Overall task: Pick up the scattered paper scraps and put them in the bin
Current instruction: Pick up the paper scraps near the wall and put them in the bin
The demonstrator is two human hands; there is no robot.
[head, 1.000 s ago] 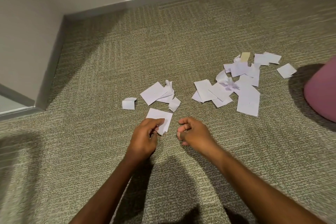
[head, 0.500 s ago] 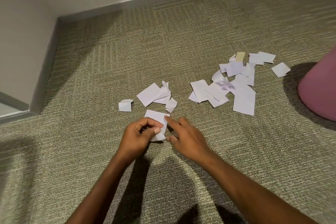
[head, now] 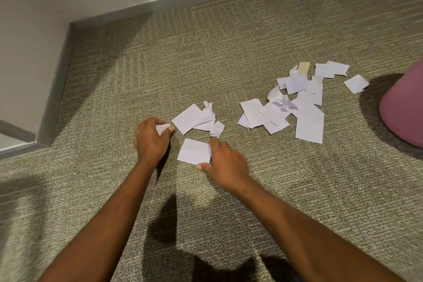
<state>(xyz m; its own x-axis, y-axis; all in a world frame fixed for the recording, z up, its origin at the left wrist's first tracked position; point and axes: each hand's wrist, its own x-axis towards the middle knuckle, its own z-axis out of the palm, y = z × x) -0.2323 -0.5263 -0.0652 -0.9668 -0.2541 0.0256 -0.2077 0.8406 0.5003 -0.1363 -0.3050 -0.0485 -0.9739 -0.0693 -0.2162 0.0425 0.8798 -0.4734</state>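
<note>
White paper is what has shifted. The small folded white paper scrap (head: 163,128) lay loose at about ten o'clock from the hands a second ago. It now sits inside the left hand (head: 151,138), whose fingers are curled tight round it. That hand has let go of the flat white square paper scrap (head: 194,151), which lies on the olive-beige ribbed carpet (head: 229,41). The right hand (head: 226,163) has come onto it, forefinger straight along its right edge and thumb at its lower corner. The hand is spread and touching, not yet a pinch. To my eye one scrap is secured and a second is about to be lifted, with nearly all the job ahead.

At twelve o'clock, just beyond the square, sits a small cluster of white paper scraps (head: 192,118). At two o'clock a larger heap of white paper scraps (head: 274,112) overlaps, with one tan scrap (head: 303,68) at its far edge. The sheets look thin, mostly crisp rectangles, a few creased or crumpled. The carpet pile is short and looped, so flat pieces will likely need an edge teased up. At three o'clock a mauve-pink rounded object (head: 402,110) pokes in. It may be the bin, but too little shows to tell. A grey skirting board (head: 109,16) runs along the wall at eleven o'clock.
</note>
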